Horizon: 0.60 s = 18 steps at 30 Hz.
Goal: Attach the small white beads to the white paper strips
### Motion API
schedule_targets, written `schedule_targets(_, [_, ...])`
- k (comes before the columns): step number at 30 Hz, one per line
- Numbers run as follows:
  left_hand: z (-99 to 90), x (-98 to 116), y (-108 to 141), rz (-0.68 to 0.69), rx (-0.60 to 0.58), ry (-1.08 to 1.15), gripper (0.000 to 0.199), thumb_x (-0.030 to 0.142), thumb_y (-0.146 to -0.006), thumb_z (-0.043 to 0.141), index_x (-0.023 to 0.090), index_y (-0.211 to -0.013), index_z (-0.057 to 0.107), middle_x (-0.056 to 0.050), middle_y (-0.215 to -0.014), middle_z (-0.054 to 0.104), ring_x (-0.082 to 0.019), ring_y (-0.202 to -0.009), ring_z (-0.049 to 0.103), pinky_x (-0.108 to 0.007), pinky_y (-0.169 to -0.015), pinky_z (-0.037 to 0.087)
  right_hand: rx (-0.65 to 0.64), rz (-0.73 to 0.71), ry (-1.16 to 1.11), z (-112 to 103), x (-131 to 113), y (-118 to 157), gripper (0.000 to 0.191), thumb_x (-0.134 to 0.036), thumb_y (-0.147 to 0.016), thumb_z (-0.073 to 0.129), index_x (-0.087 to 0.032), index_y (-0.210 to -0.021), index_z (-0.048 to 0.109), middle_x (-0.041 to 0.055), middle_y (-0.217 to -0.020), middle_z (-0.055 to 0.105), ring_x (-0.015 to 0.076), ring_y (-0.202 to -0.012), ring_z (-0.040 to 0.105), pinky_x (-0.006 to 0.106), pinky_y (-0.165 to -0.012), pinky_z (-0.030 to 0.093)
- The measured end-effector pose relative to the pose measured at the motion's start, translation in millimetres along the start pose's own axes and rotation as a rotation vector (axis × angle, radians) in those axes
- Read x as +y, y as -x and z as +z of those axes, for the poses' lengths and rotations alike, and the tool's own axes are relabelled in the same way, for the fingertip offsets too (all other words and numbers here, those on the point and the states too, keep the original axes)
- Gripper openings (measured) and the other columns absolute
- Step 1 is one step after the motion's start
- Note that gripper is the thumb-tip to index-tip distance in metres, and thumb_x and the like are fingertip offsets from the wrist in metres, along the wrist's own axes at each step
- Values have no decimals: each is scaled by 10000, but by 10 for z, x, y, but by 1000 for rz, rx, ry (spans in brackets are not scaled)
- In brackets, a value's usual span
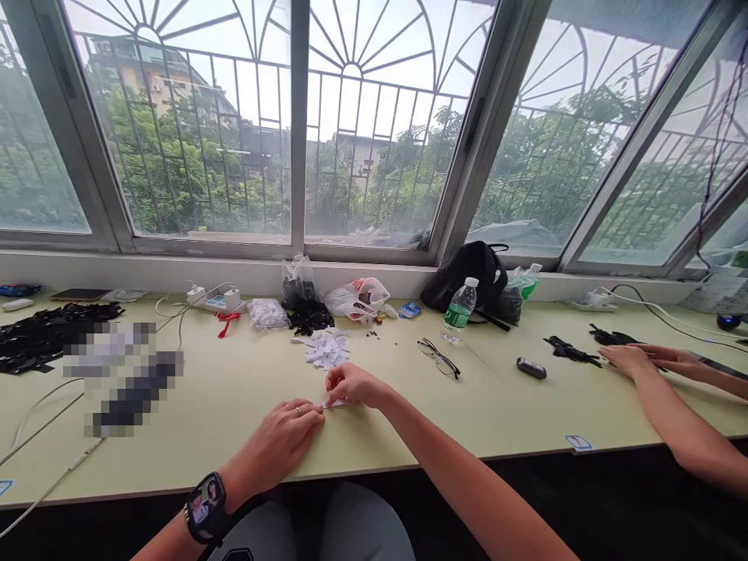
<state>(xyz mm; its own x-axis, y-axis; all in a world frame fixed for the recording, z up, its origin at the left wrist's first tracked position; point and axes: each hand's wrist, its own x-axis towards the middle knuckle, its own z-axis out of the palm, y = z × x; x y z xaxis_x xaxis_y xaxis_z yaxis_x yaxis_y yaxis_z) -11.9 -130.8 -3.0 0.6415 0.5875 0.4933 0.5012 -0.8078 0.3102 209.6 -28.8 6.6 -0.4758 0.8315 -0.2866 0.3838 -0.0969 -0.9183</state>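
Note:
A small white strip [334, 403] lies low over the table in front of me, between my two hands. My left hand [280, 438], with a ring and a watch at the wrist, rests on the tabletop, its fingers together and their tips on the strip's left end. Coming from the right, my right hand [354, 386] has thumb and forefinger pinched at the strip. My fingers cover part of it. Just beyond is a loose pile of white strips [327, 348].
Black strips [52, 331] spread at the far left. Behind the white pile stand bagged pieces [267, 314]. Glasses [438, 358], a water bottle [460, 312] and a black key fob [531, 368] lie rightward. Another person's hands [634, 360] touch black strips at the right.

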Motion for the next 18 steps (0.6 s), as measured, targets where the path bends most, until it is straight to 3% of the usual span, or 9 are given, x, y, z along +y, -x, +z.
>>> schedule_targets(3, [2,-10,11,-9,7,6,266,143,-1029,445,257,-1123,667,-64,-1206,738,-242,-1173,661,-429,-997,557,-6,-49,32,-13,32,58,255,-219,-575,844,-171,-721,640,-68,-560,542,77,-505,432,196,-452,254])
schedule_targets(11, [46,-8,46,-62,12,-17,263,147,-1017,465,265,-1162,651,-46,-1284,715,-233,-1263,622,-414,-1070,527,98,-343,208,67,203,227,231,-350,-773,805,-172,-903,734,-22,-752,563,113,-654,483,220,-593,400])
schedule_targets(15, [-27,-108,144,-277,207,-207,195,263,-974,574,280,-1153,648,-58,-1248,732,-296,-1149,680,-465,-958,561,146,-403,269,123,259,267,146,-307,-827,760,-177,-868,707,15,-918,572,125,-722,510,237,-653,442])
schedule_targets(18, [-360,-339,346,-522,301,-405,285,391,-969,565,272,-1225,607,-100,-1232,720,-332,-1114,683,-472,-924,550,161,-415,264,147,280,285,110,-259,-834,743,-185,-873,672,4,-887,561,128,-719,502,239,-655,434])
